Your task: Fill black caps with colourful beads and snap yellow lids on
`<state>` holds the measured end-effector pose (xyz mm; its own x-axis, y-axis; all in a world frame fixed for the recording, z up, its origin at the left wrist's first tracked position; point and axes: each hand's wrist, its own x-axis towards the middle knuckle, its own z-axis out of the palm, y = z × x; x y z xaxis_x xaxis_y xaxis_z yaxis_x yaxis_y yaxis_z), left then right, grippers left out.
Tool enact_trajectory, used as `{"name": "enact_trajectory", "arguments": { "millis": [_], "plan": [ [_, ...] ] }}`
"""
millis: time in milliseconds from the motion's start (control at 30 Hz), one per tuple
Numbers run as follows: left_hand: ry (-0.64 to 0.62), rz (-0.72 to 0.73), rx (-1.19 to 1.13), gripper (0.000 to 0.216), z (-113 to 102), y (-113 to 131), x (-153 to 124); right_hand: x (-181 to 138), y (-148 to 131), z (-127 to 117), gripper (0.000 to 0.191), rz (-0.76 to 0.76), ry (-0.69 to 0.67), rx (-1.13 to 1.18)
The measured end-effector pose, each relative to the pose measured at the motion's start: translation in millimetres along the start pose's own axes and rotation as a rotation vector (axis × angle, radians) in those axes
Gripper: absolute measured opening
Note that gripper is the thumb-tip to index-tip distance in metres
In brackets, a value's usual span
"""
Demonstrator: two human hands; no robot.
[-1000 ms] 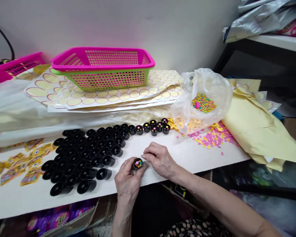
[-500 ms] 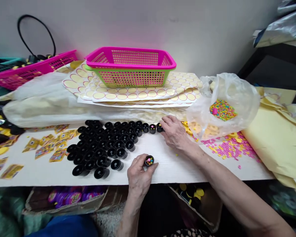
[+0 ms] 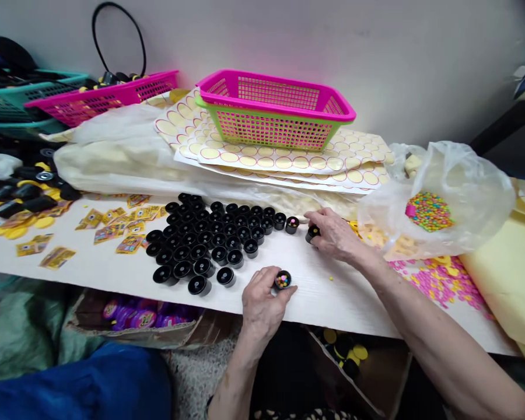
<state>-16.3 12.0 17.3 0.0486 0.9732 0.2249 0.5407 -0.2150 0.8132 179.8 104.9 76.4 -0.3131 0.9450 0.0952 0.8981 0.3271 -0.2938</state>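
Note:
My left hand (image 3: 265, 300) is closed round a small black cup (image 3: 283, 280) near the table's front edge; coloured beads and a pink piece show inside it. Farther back, the fingers of my right hand (image 3: 330, 233) grip another black cup (image 3: 313, 233), partly hidden by the hand. Just left of that one stands a black cup with a pink piece in it (image 3: 292, 224). A dense group of upright black cups (image 3: 219, 236) fills the table to the left; those whose insides show look bare.
A clear plastic bag (image 3: 476, 175) of coloured beads stands right, by scattered pink pieces (image 3: 446, 286). Behind, a pink and green basket (image 3: 275, 125) rests on sticker sheets (image 3: 262, 157). Yellow packets (image 3: 109, 224) lie left. Open cartons (image 3: 157, 335) sit below the table edge.
The view has turned, so things sit farther right in it. My right hand has drawn its cup away from the end of the row. My left hand still holds its cup.

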Motion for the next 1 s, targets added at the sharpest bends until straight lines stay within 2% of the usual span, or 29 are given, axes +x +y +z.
{"name": "enact_trajectory", "arguments": {
  "millis": [167, 267, 400, 467, 733, 900, 1000],
  "plan": [
    [-0.019, -0.012, -0.003, 0.022, -1, 2, 1, 14, 0, -7, 0.018, -0.079, 0.023, 0.006],
    [-0.011, -0.003, -0.01, 0.022, -3, 3, 1, 34, -3, -6, 0.02, -0.013, -0.004, -0.066],
    [-0.01, -0.006, -0.005, 0.021, -3, 4, 1, 57, -6, -3, 0.017, 0.104, -0.133, -0.116],
    [-0.013, -0.008, -0.004, 0.021, -2, 3, 1, 63, -7, -2, 0.017, 0.117, -0.173, -0.14],
    [0.016, 0.018, -0.023, 0.026, 4, -7, 2, 69, -10, -5, 0.011, 0.043, -0.304, -0.257],
    [0.013, 0.013, 0.01, 0.026, 3, -5, 2, 67, -10, -8, 0.015, -0.009, -0.323, -0.279],
    [0.013, 0.019, 0.01, 0.026, 3, -5, 2, 66, -6, -10, 0.018, -0.007, -0.309, -0.213]
  ]
}}
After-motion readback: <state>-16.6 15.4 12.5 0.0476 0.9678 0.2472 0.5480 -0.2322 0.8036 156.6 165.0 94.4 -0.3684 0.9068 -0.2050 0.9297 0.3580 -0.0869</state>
